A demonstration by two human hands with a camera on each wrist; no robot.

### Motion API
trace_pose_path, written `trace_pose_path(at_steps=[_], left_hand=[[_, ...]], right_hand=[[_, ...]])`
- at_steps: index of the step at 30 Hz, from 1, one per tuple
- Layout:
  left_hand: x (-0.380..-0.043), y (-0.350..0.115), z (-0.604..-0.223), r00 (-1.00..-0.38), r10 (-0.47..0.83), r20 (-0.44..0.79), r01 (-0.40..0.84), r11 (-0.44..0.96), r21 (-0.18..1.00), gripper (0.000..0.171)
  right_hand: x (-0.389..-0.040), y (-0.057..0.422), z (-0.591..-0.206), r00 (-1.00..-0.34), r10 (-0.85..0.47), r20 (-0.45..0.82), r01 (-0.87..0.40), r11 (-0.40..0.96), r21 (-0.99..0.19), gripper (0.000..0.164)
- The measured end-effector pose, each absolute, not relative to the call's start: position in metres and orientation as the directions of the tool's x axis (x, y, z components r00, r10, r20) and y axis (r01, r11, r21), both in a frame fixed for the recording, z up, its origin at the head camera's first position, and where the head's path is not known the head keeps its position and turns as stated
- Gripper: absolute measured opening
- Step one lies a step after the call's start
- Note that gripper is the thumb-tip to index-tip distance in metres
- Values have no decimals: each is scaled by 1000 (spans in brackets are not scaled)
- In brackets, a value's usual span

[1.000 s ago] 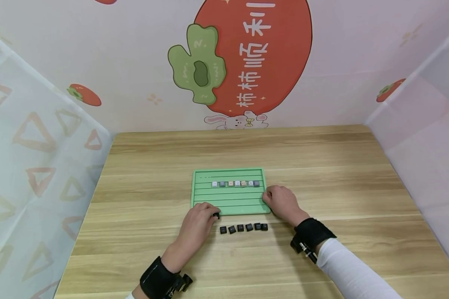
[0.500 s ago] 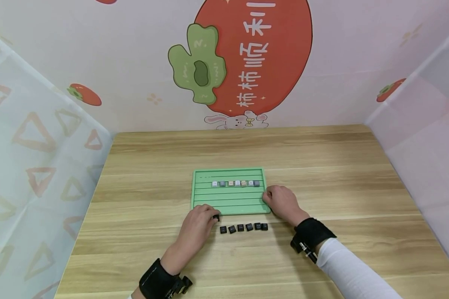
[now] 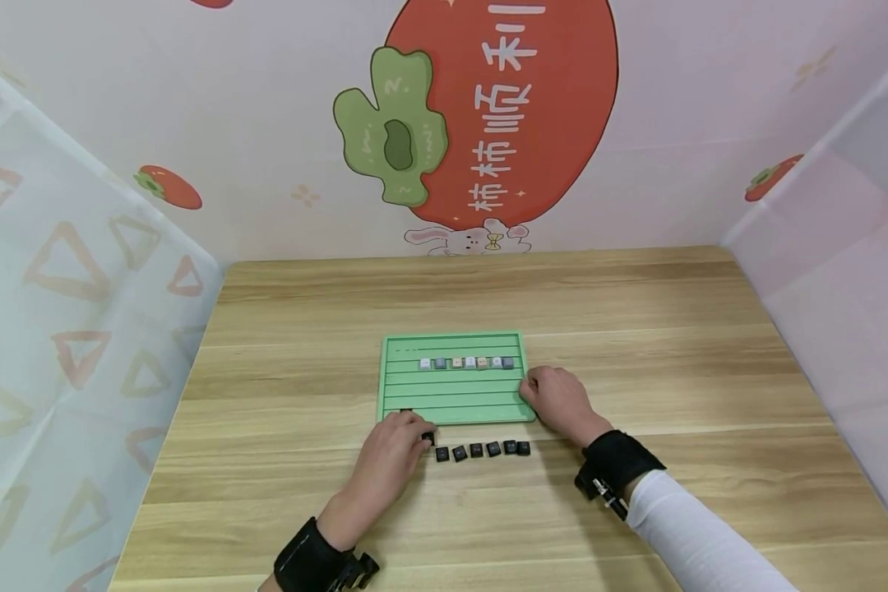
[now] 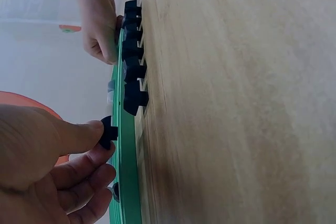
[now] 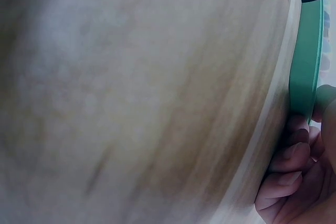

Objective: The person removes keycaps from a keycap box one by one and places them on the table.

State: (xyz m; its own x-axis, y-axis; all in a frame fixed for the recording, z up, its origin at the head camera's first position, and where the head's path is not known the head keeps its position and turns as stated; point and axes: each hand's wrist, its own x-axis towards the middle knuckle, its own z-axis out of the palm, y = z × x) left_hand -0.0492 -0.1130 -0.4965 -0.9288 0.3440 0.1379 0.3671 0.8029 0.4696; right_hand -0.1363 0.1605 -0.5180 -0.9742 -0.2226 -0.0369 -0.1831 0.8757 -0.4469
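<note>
My left hand [image 3: 390, 452] pinches a black keycap [image 4: 108, 132] between thumb and index finger at the near edge of a green ridged board [image 3: 459, 401]. Another dark keycap [image 3: 406, 410] shows on the board's near left part, mostly hidden behind that hand. At the board's right edge, my right hand [image 3: 560, 403] grips the rim, its thumb on top and the other fingers curled low beside it in the right wrist view. A row of white, grey and beige keycaps [image 3: 469, 363] sits across the upper part of the board.
Several black keycaps [image 3: 477, 450] lie in a loose row on the wooden table [image 3: 303, 329], just in front of the board. A printed backdrop [image 3: 266, 123] rises behind the table, with fabric side walls left and right.
My left hand has drawn slightly back toward the person with its keycap, uncovering a dark keycap on the board behind it. The right hand has stayed still.
</note>
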Motion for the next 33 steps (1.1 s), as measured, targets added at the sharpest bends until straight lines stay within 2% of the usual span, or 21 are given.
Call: trace_pose_path(at_steps=[33], left_hand=[[-42,-113,-504,-931,355,78,351,821,450,15]], right_hand=[[-136,160,-518,-975,-218,-44,-176,878,-445,35]])
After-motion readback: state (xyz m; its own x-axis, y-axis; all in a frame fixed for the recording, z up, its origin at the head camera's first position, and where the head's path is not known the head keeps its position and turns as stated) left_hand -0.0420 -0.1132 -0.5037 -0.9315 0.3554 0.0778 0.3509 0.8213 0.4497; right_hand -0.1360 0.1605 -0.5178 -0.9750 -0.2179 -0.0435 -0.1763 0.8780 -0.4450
